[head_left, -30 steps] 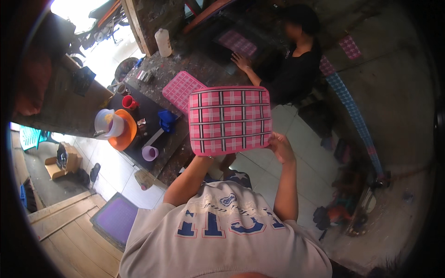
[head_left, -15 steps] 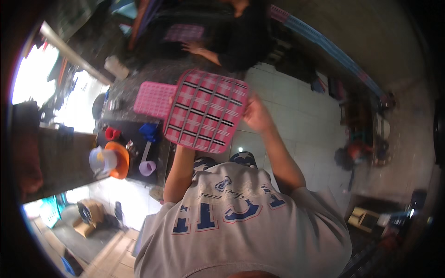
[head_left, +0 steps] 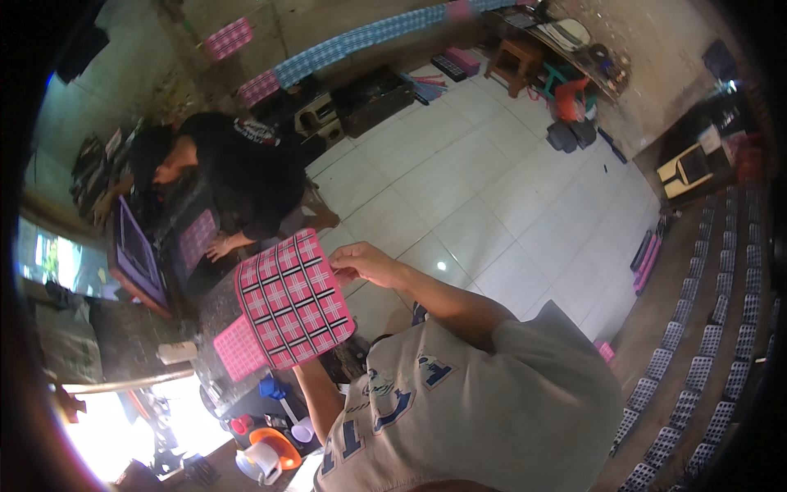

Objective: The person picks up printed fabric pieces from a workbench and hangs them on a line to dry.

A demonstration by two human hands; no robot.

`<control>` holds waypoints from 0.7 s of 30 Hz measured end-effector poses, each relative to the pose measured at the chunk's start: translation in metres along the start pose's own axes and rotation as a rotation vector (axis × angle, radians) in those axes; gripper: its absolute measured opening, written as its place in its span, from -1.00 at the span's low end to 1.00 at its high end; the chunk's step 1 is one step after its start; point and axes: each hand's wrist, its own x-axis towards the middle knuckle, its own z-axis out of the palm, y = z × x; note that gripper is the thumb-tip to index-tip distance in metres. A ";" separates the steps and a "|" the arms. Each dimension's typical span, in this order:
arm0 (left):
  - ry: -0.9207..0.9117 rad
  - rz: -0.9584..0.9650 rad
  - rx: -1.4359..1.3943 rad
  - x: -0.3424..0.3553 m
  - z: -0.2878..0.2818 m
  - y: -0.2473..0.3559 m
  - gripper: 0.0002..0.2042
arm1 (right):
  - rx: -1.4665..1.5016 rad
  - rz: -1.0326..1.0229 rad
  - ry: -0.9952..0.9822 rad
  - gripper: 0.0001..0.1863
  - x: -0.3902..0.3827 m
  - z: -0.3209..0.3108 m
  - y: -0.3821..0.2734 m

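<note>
A pink plaid sheet [head_left: 295,299] with rounded corners and black and white stripes is held up in front of me. My right hand [head_left: 361,264] pinches its right edge between thumb and fingers. From below, my left forearm [head_left: 318,395] reaches up behind the sheet, which hides the left hand and its fingers. A smaller pink patterned piece [head_left: 239,348] sticks out past the sheet's left edge; whether it touches the sheet I cannot tell.
Ahead on the left, a co-worker in black [head_left: 246,176] bends over a dark table, one hand by a pink patterned sheet [head_left: 197,238]. A purple framed screen [head_left: 135,254] stands tilted there. Orange and white containers [head_left: 275,447] are lower left. Rows of grey perforated pieces [head_left: 697,373] lie at right.
My view has swung to the right, bringing in the floor and the rows of pieces. The plaid sheet stays in my right hand, and the co-worker now shows more fully.
</note>
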 end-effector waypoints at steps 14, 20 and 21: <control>-0.011 -0.125 0.048 0.015 0.072 -0.090 -0.55 | -0.059 -0.121 0.154 -0.92 -0.042 -0.124 -0.069; 0.016 -0.174 -0.001 0.003 0.061 -0.095 -0.54 | 0.022 -0.069 0.121 -0.89 -0.031 -0.127 -0.070; -0.004 -0.163 -0.013 0.000 0.060 -0.096 -0.51 | 0.046 -0.043 0.121 -0.88 -0.030 -0.128 -0.068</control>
